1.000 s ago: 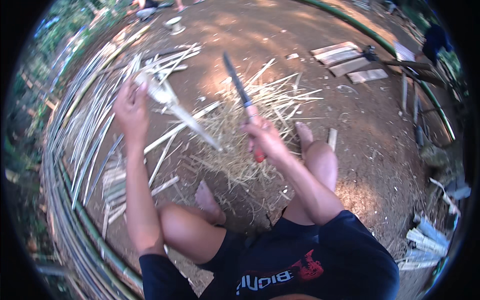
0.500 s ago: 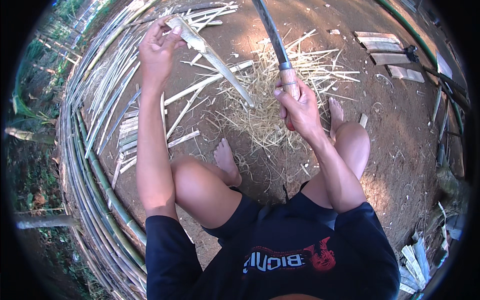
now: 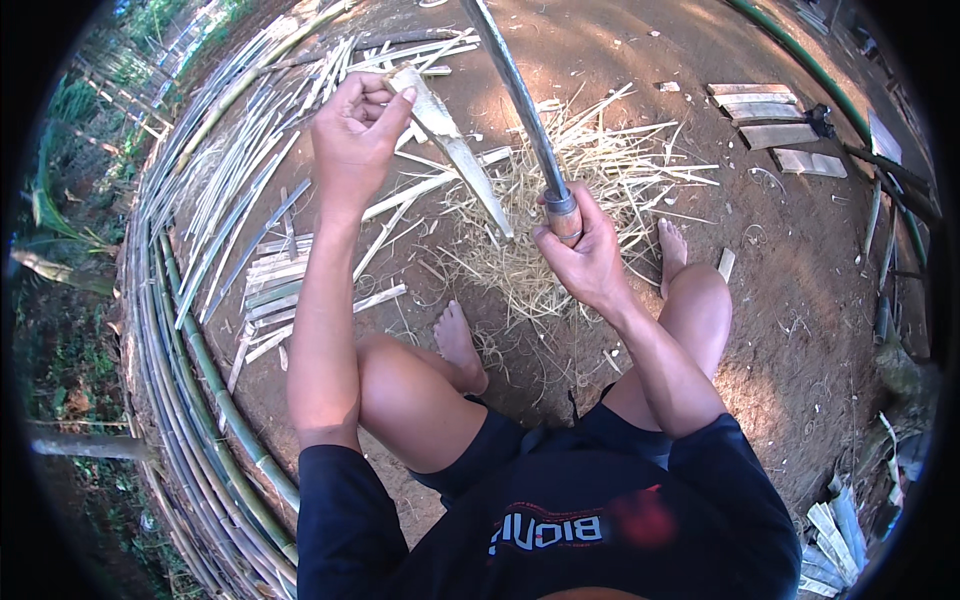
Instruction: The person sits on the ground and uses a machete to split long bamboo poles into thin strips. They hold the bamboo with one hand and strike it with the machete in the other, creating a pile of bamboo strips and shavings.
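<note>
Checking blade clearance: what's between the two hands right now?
In the head view, between the left hand and right hand: the pale bamboo strip slanting down from the left hand, and beneath it the shavings pile on the ground.

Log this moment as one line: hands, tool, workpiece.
left hand: grips bamboo piece at top, tilted | right hand: grips long knife, blade raised | shavings pile on ground between feet

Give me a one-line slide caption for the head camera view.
Seated on bare ground, a person's left hand holds a split bamboo piece while the right hand grips a long knife above bamboo shavings.
</note>
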`<state>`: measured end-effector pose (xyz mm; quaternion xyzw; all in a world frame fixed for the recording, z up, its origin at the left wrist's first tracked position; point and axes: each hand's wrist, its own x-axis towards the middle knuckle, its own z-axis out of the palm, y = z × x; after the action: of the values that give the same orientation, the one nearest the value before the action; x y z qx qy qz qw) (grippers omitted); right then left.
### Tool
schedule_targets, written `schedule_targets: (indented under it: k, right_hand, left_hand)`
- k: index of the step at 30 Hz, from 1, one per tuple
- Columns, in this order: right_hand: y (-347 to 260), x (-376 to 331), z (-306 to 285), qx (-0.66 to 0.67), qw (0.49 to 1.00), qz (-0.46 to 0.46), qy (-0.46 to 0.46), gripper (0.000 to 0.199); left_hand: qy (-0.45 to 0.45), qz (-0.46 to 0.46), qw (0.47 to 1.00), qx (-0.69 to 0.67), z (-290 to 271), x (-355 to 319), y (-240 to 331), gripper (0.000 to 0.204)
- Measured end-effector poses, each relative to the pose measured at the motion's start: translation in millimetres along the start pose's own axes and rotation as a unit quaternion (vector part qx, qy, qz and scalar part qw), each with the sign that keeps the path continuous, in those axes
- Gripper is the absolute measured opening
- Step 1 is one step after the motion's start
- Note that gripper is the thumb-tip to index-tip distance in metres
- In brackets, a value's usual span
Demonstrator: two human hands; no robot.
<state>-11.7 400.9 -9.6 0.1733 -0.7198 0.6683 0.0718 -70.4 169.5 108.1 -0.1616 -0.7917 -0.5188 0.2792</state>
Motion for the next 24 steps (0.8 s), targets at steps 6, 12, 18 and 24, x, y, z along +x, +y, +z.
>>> schedule_targets:
  k: [6, 12, 18, 24]
  right_hand:
    - [-32.2, 6.0, 2.6, 0.017, 0.999, 0.036, 0.0, 0.024]
    - [-58.8, 14.1, -3.1, -0.053, 0.999, 0.003, -0.005, 0.029]
    - [-63.6, 14.6, -5.8, -0.067, 0.997, 0.03, -0.03, 0.031]
    - [-66.2, 11.3, -6.3, -0.069, 0.997, 0.027, -0.031, 0.031]
  left_hand:
    - [-0.042, -0.013, 0.999, 0.02, 10.3, -2.3, 2.4, 0.01]
    - [-0.052, -0.022, 0.998, 0.026, 19.8, -6.6, 17.6, 0.009]
    - [-0.067, -0.013, 0.997, 0.029, 22.8, -9.3, 23.3, 0.01]
    - [-0.063, 0.006, 0.998, 0.021, 24.3, -11.4, 19.9, 0.011]
